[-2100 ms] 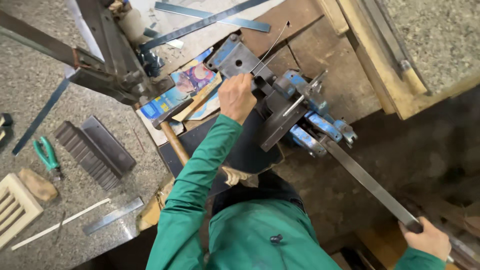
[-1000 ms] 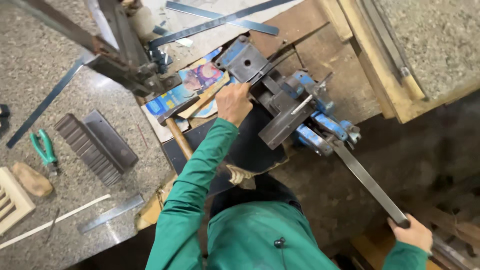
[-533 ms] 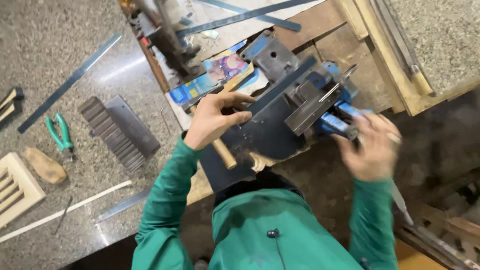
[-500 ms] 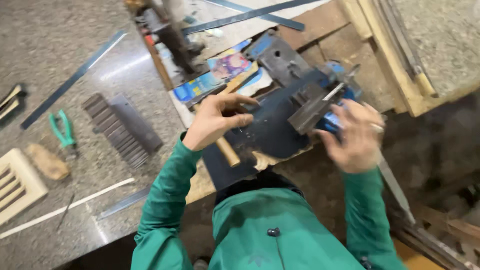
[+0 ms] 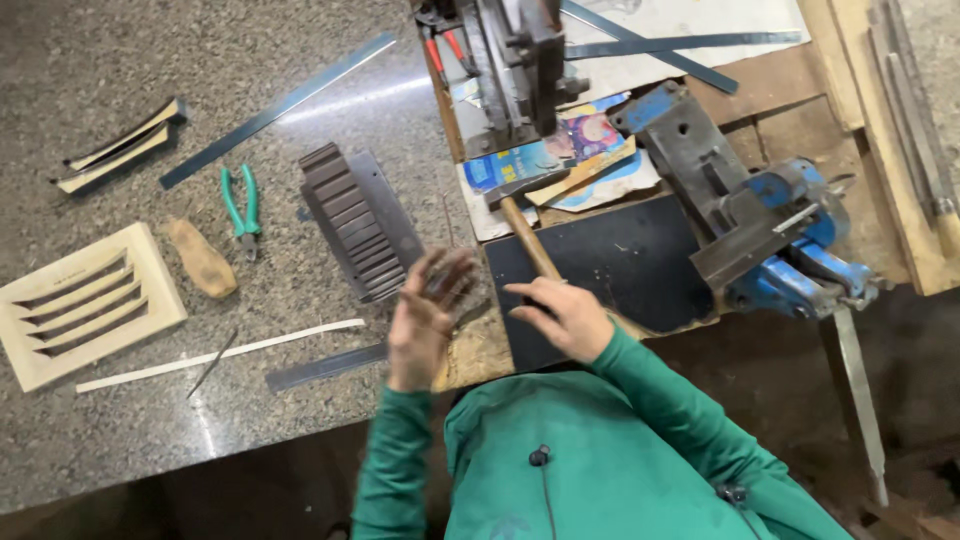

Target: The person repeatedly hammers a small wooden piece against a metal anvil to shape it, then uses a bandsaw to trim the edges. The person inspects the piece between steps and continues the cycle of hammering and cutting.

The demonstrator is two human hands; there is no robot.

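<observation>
Green sleeves frame the head view, the only one here. The left hand (image 5: 425,315) is raised, blurred, fingers spread and holding nothing, just above the near end of a dark ribbed metal comb-like block (image 5: 358,220) lying on the speckled grey stone surface (image 5: 120,90). The right hand (image 5: 560,315) rests half curled, fingers loosely bent, on the near edge of a flat black rectangular plate (image 5: 610,265); its fingertips lie at or just beside the wooden handle of a hammer (image 5: 530,235) that runs away toward 12 o'clock. I cannot tell whether it actually grips the handle.

At 2 o'clock from the right hand stands a blue bench vise (image 5: 780,235), its long steel lever (image 5: 860,400) hanging off the edge toward 5 o'clock. At 10 o'clock lie green-handled pliers (image 5: 240,205), and farther toward 9 o'clock a pale wooden louvred vent frame (image 5: 85,305).

Risks, as I judge them: a loosely held hammer could slip off the plate's edge, and the swinging left hand could knock the ribbed block or catch its teeth. The projecting lever could snag a sleeve.
</observation>
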